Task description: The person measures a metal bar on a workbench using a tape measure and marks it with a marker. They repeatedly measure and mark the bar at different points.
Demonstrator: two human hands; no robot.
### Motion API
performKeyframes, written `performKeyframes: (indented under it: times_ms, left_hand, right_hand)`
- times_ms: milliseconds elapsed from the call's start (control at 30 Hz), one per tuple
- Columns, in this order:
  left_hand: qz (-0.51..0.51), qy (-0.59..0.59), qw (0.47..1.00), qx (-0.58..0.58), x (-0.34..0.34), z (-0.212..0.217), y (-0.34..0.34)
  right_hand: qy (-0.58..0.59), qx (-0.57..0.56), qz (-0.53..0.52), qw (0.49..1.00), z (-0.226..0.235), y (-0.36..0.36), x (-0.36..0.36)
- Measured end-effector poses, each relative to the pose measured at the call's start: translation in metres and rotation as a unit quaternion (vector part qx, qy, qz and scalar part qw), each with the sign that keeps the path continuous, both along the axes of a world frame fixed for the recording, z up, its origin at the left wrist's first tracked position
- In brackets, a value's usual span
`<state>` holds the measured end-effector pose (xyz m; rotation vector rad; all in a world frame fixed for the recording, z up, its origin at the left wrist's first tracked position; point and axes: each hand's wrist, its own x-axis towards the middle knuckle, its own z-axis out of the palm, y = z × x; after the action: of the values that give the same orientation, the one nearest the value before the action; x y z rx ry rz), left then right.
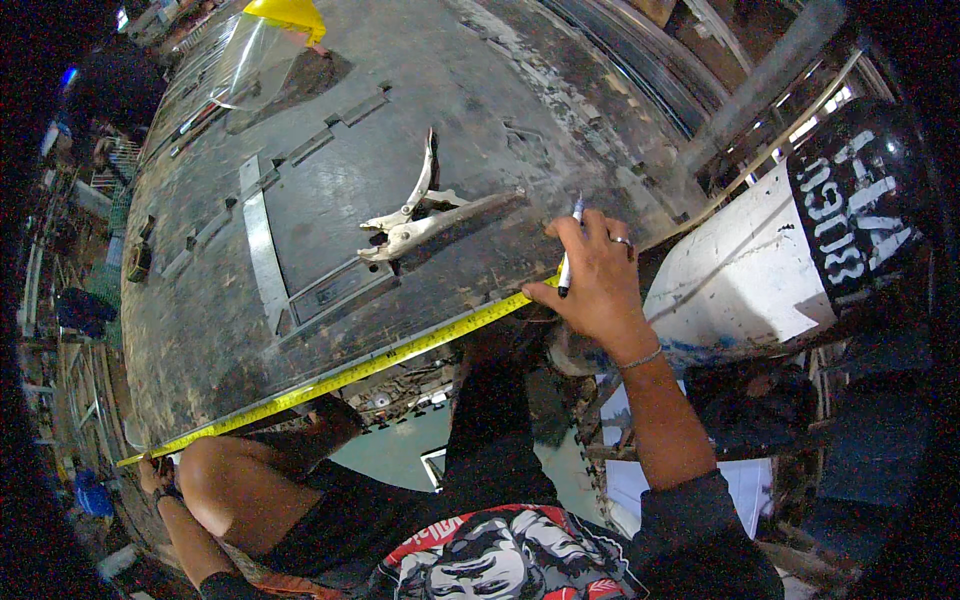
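A yellow measuring tape [390, 358] is stretched along the near edge of the dark work table [330, 215], beside a thin grey metal strip. At its far left end my left hand [153, 475] grips the tape, partly hidden by my bent knee. My right hand [597, 275] is at the tape's other end, its thumb touching the tape. Between those fingers sits a white and black marker [572, 245], tilted upright. Locking pliers [410, 225] with jaws apart lie on the table, left of my right hand, clamped-looking but whether they hold anything is unclear.
A flat metal strip [262, 250] and a small rectangular metal frame [340, 290] lie beyond the tape. Farther back rests a face shield [255, 60] with a yellow top. A white and black cylinder [740, 260] stands close on the right. My legs are under the near edge.
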<state>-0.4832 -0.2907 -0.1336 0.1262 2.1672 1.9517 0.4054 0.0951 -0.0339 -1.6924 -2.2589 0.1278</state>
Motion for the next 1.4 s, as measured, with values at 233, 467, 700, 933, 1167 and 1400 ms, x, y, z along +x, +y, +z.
performKeyframes:
  times_ms: [233, 467, 700, 933, 1167, 1400]
  left_hand:
    - [0.006, -0.002, 1.0, 0.006, -0.007, -0.001, -0.003]
    - [-0.064, 0.018, 0.992, 0.103, 0.01, -0.012, -0.009]
    - [0.061, -0.057, 0.996, -0.031, -0.004, 0.001, -0.002]
    - [0.061, -0.045, 0.997, -0.021, 0.0, -0.001, -0.003]
    - [0.055, -0.045, 0.997, -0.015, 0.001, 0.001, 0.0]
    - [0.05, -0.053, 0.997, -0.003, 0.004, 0.002, 0.004]
  right_hand:
    - [0.002, -0.003, 0.012, 1.0, 0.001, 0.003, -0.001]
    - [-0.033, -0.043, 0.017, 0.998, 0.007, 0.012, -0.003]
    - [-0.04, -0.046, 0.011, 0.998, 0.008, 0.012, -0.004]
    - [-0.013, -0.033, 0.034, 0.999, 0.004, 0.015, -0.002]
    - [-0.023, -0.025, 0.03, 0.999, 0.004, 0.014, -0.001]
    - [-0.02, -0.036, 0.034, 0.999, 0.004, 0.016, -0.001]
